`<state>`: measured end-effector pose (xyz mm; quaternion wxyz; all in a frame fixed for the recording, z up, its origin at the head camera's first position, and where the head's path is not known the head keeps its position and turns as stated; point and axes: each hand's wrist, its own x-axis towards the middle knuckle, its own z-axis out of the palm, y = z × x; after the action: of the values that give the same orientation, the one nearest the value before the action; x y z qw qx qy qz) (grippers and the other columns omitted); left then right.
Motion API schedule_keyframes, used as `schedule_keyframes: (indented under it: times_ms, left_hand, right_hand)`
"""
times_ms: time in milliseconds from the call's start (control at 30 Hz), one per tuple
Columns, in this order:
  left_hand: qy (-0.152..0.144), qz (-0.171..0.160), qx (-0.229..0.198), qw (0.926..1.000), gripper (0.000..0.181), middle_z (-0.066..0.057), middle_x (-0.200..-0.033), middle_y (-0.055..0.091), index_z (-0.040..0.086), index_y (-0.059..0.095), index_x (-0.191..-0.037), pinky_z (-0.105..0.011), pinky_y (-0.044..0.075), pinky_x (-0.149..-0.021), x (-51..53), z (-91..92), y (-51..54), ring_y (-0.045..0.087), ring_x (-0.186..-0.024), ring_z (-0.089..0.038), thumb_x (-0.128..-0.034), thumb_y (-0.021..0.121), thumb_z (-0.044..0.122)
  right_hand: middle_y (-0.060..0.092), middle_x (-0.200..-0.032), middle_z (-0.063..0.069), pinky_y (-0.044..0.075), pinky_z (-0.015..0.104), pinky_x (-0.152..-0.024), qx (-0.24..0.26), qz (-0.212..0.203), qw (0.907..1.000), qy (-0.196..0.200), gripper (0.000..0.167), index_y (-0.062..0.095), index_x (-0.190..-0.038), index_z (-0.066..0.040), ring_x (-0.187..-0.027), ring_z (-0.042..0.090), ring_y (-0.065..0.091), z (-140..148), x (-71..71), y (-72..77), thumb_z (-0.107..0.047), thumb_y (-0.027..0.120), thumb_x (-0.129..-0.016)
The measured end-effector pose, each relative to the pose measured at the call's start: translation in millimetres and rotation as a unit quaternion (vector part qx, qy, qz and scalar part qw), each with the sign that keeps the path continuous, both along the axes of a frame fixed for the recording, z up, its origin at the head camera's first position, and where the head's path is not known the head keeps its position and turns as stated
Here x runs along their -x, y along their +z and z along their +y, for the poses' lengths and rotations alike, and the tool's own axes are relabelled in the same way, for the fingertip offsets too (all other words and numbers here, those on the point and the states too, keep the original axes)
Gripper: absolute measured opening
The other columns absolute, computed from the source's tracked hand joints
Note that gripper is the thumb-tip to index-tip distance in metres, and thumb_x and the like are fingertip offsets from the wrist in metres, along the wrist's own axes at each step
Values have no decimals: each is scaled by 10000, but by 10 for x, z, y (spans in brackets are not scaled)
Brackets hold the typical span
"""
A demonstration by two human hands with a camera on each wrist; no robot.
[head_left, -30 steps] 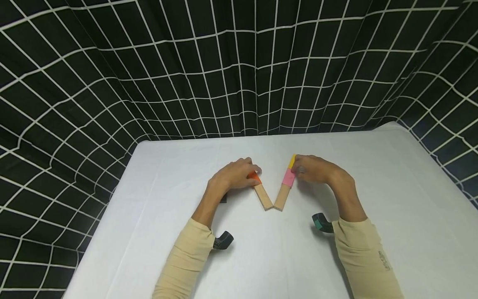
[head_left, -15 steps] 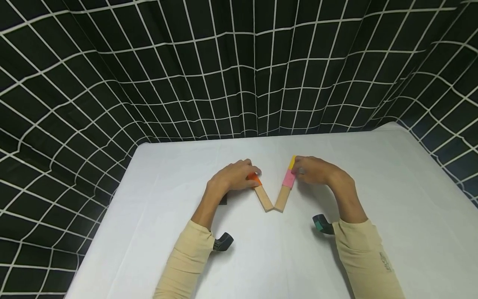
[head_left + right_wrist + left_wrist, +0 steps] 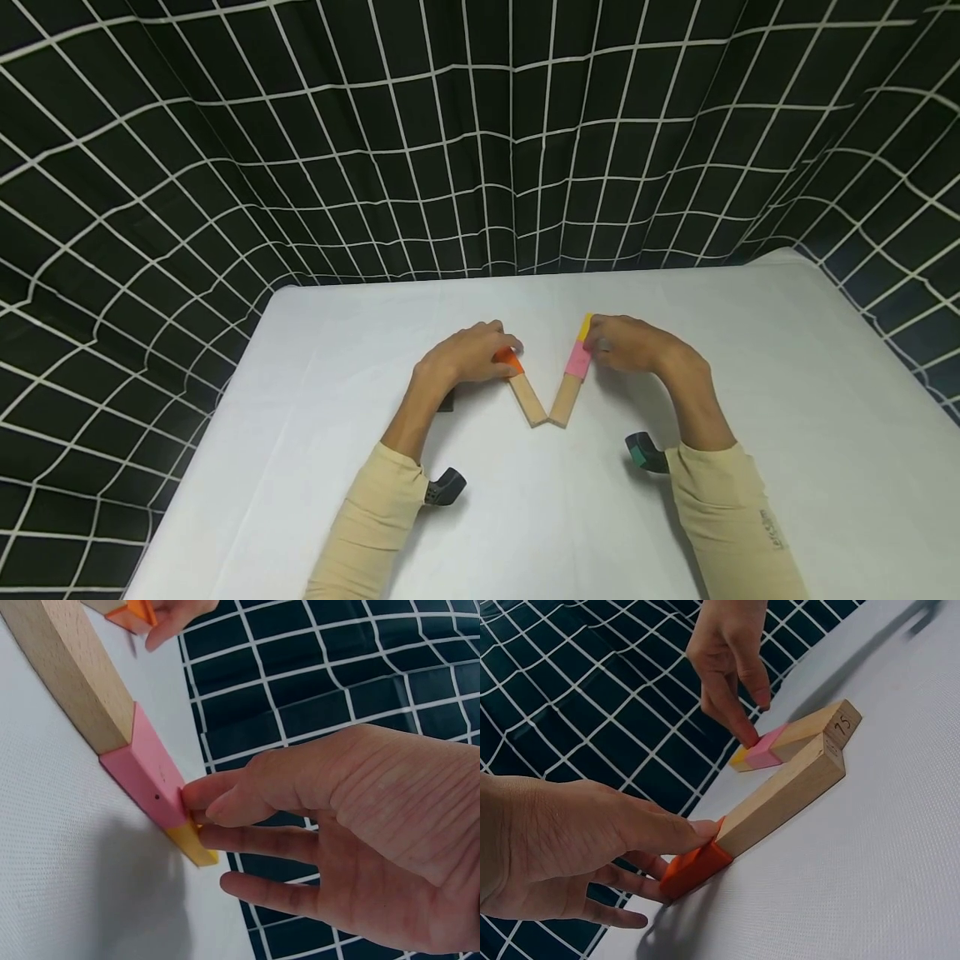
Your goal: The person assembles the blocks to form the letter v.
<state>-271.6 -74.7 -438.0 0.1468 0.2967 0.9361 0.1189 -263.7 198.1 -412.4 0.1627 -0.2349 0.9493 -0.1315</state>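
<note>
Two long wooden blocks lie on the white table in a V, their near ends meeting in the head view. The left wooden block [image 3: 529, 402] has an orange end [image 3: 696, 868]. My left hand [image 3: 468, 354] pinches this end between thumb and fingers. The right wooden block [image 3: 566, 402] has a pink band [image 3: 150, 776] and a yellow tip [image 3: 196, 844]; "75" is written on its bare end in the left wrist view. My right hand [image 3: 630, 343] touches the side of the pink and yellow part with its fingertips, its thumb apart from the block.
Black cloth with a white grid [image 3: 480, 150] hangs behind and beside the white table [image 3: 540, 517]. Dark curved camera mounts [image 3: 446, 487] stick out from both wrists. A small dark flat piece [image 3: 447, 402] shows partly under the left wrist.
</note>
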Motion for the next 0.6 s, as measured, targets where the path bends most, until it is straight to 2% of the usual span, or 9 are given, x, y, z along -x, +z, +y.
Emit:
schedule_keyframes:
  times_ms: [267, 467, 600]
  left_hand:
    - [-13, 41, 21, 10000, 399, -29, -1192, 655, 237, 700, -1362, -340, 537, -919, -10, 11, -12, 568, -1023, -176, -994, 711, 390]
    - [-97, 220, 271, 9993, 522, -25, -1180, 634, 248, 696, -1362, -340, 523, -874, -27, 58, -12, 547, -1006, -171, -926, 749, 530]
    - [-19, 266, 410, 9988, 558, -23, -1195, 631, 248, 690, -1374, -343, 519, -894, -39, 80, -20, 541, -1018, -170, -903, 771, 538]
  right_hand:
    - [692, -1277, 177, 512, 592, -1100, 5, -60, 10000, -49, 273, 773, -1175, -26, -1299, 429, 607, 4, -24, 15, -23, 626, -945]
    - [694, -1265, 172, 506, 593, -1109, 6, 0, 10000, 27, 270, 772, -1178, -25, -1295, 425, 612, 12, -17, 7, -22, 629, -949]
    - [695, -1261, 177, 497, 598, -1118, 40, 30, 10000, 73, 269, 772, -1173, -19, -1302, 433, 609, 10, -13, -1, -15, 626, -948]
